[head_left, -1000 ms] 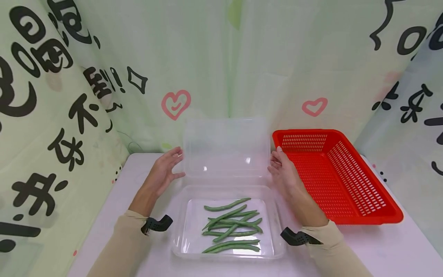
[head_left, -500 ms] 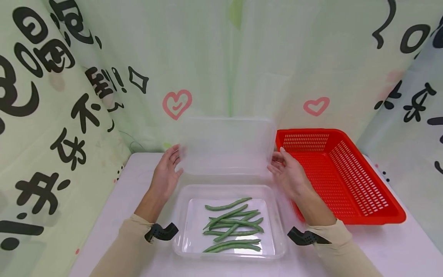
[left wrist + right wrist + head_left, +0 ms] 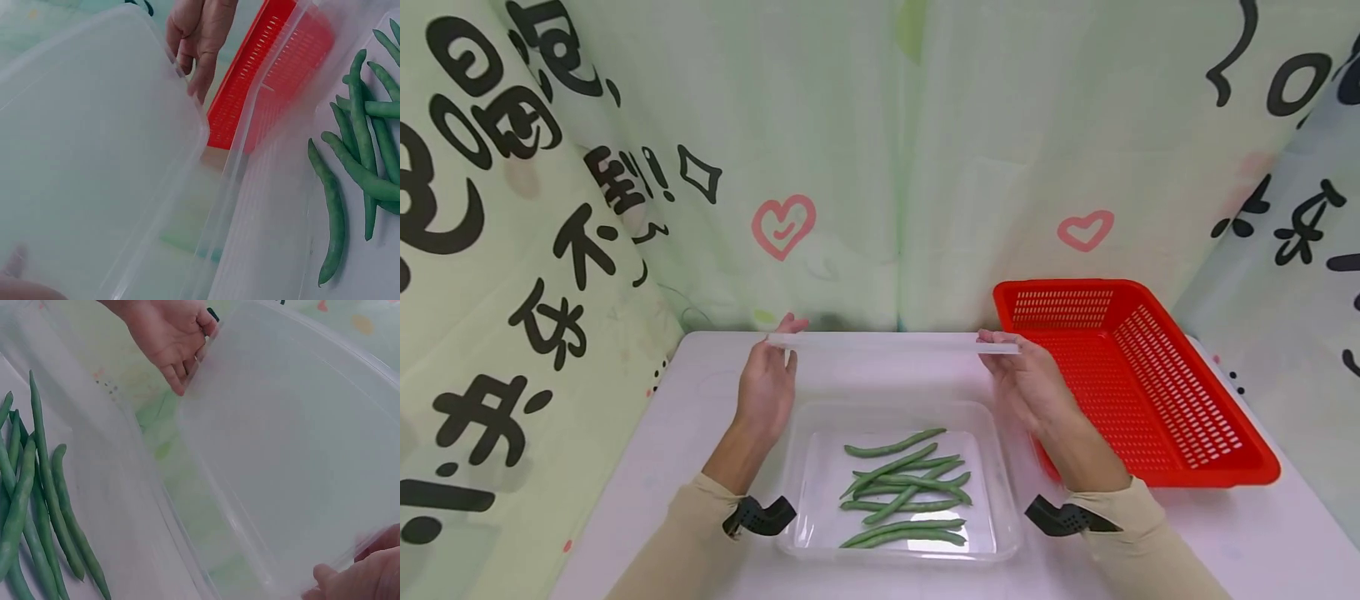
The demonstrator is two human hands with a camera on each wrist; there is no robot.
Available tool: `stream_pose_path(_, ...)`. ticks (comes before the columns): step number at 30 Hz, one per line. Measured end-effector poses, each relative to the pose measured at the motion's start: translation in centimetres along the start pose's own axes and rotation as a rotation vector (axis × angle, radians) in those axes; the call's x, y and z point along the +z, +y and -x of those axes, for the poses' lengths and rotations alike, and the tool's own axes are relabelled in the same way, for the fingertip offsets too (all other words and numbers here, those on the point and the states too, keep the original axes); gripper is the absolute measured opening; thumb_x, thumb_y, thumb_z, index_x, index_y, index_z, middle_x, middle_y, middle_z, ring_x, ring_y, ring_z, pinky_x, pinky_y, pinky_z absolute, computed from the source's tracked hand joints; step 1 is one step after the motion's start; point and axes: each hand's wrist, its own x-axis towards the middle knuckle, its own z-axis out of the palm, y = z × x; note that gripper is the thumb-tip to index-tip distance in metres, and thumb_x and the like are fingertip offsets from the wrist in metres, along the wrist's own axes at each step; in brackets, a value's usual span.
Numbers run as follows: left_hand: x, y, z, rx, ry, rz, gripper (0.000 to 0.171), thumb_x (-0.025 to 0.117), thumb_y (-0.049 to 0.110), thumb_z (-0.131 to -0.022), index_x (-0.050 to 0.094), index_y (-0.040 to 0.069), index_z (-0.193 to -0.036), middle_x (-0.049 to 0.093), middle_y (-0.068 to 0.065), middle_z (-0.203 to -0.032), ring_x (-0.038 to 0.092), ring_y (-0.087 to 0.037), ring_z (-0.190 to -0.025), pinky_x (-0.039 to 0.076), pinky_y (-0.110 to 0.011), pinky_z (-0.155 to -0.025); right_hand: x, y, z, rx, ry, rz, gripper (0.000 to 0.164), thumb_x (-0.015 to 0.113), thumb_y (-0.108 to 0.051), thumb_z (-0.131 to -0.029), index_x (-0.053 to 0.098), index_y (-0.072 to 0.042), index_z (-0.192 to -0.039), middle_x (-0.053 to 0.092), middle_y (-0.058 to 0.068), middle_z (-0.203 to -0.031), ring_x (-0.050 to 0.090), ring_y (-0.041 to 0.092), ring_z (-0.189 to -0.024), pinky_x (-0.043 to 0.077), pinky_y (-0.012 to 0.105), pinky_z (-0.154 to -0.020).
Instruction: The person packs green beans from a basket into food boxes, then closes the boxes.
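Observation:
A clear plastic lid [image 3: 887,342] appears nearly edge-on in the head view, behind the clear box and above the table. My left hand [image 3: 766,387] grips its left end, and my right hand [image 3: 1028,379] pinches its right end. In the left wrist view, the broad face of the lid [image 3: 94,137] fills the left side, with the right hand [image 3: 203,40] at its far edge. Several green beans [image 3: 906,483] lie loosely crossed inside the open clear plastic box [image 3: 820,467]. From the right wrist, the left hand [image 3: 169,337] shows with fingers at the lid's edge.
Right of the box stands a red plastic basket [image 3: 1112,358] with slotted walls, close by the right forearm. A white table [image 3: 700,375] carries everything. Behind it hangs a pale green curtain [image 3: 865,167] printed with hearts and black lettering.
Between both hands, the lid has tipped from facing the head camera to nearly edge-on. The left hand has shifted slightly right. The box, beans and basket stay in place.

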Motion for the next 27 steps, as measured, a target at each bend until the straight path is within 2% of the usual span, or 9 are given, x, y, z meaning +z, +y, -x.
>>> stream_pose_path(2,-0.2,0.1,0.2,-0.011,-0.034,0.001,0.049,0.022,0.019,-0.106,0.05,0.001,-0.143,0.004,-0.001,-0.17,-0.003,-0.013,-0.156,-0.004,-0.04,-0.126,-0.1,-0.2,0.0,0.021,-0.002,0.024,0.028,0.053,-0.014,-0.105,0.055,-0.002,-0.131,0.051,0.005,-0.133,0.057,0.013,-0.115,0.048,0.021,-0.101)
stream_pose_path(5,-0.5,0.4,0.5,-0.075,-0.067,-0.018,0.054,0.021,0.016,-0.107,0.025,0.001,-0.159,-0.01,0.005,-0.17,-0.01,-0.011,-0.156,-0.001,-0.034,-0.126,-0.3,-0.4,-0.1,0.055,-0.019,0.12,0.047,0.05,-0.016,-0.107,0.04,-0.004,-0.151,0.045,0.007,-0.145,0.053,0.013,-0.12,0.05,0.017,-0.097)
stream_pose_path(9,-0.9,0.9,0.8,-0.144,-0.08,-0.061,0.06,0.025,0.008,-0.108,0.004,0.01,-0.164,-0.009,0.006,-0.171,-0.008,-0.01,-0.156,0.004,-0.03,-0.126,-0.8,-0.6,-0.3,0.088,-0.058,0.244,0.058,0.048,-0.014,-0.108,0.025,-0.007,-0.161,0.032,0.011,-0.16,0.045,0.016,-0.135,0.046,0.019,-0.102)
stream_pose_path(11,-1.2,1.3,0.8,-0.166,-0.086,-0.083,0.064,0.028,0.003,-0.107,-0.002,0.01,-0.163,-0.008,0.003,-0.171,-0.006,-0.011,-0.156,0.006,-0.029,-0.125,-1.0,-0.8,-0.3,0.099,-0.078,0.283,0.06,0.048,-0.014,-0.107,0.023,-0.008,-0.162,0.029,0.012,-0.163,0.044,0.018,-0.138,0.044,0.021,-0.104)
stream_pose_path(14,-1.7,1.7,0.8,-0.209,-0.106,-0.109,0.07,0.031,-0.003,-0.104,-0.007,0.009,-0.162,-0.008,-0.001,-0.171,-0.003,-0.012,-0.156,0.008,-0.03,-0.125,-1.4,-1.3,-0.2,0.11,-0.105,0.324,0.062,0.051,-0.014,-0.107,0.023,-0.01,-0.162,0.031,0.014,-0.161,0.05,0.016,-0.132,0.045,0.024,-0.103)
stream_pose_path(16,-2.0,1.9,0.8,-0.242,-0.126,-0.11,0.07,0.03,-0.005,-0.104,-0.007,0.007,-0.162,-0.007,-0.004,-0.171,0.0,-0.015,-0.157,0.015,-0.03,-0.124,-1.7,-1.7,-0.2,0.117,-0.127,0.355,0.063,0.051,-0.014,-0.106,0.023,-0.01,-0.162,0.033,0.014,-0.16,0.054,0.014,-0.127,0.048,0.024,-0.102)
stream_pose_path(21,-2.8,2.3,1.0,-0.326,-0.192,-0.107,0.07,0.028,-0.008,-0.103,-0.007,0.007,-0.162,-0.007,-0.007,-0.17,0.015,-0.026,-0.155,0.041,-0.033,-0.113,-2.3,-2.4,-0.2,0.162,-0.166,0.429,0.065,0.054,-0.017,-0.106,0.023,-0.017,-0.163,0.037,0.013,-0.158,0.062,0.013,-0.11,0.055,0.02,-0.087)
stream_pose_path(24,-3.1,2.6,1.1,-0.378,-0.219,-0.18,0.072,0.033,-0.005,-0.103,-0.003,0.011,-0.163,-0.002,-0.007,-0.171,0.034,-0.028,-0.149,0.05,-0.043,-0.103,-2.8,-2.6,-0.3,0.187,-0.186,0.444,0.066,0.055,-0.018,-0.105,0.024,-0.019,-0.163,0.045,0.01,-0.147,0.061,0.012,-0.093,0.053,0.018,-0.072)
stream_pose_path(27,-3.4,2.9,1.1,-0.419,-0.238,-0.278,0.073,0.041,-0.001,-0.104,0.003,0.016,-0.164,0.009,-0.009,-0.17,0.054,-0.022,-0.133,0.055,-0.052,-0.095,-3.2,-2.8,-0.4,0.209,-0.214,0.427,0.066,0.055,-0.016,-0.105,0.024,-0.019,-0.163,0.054,0.005,-0.129,0.061,0.013,-0.088,0.053,0.02,-0.068)
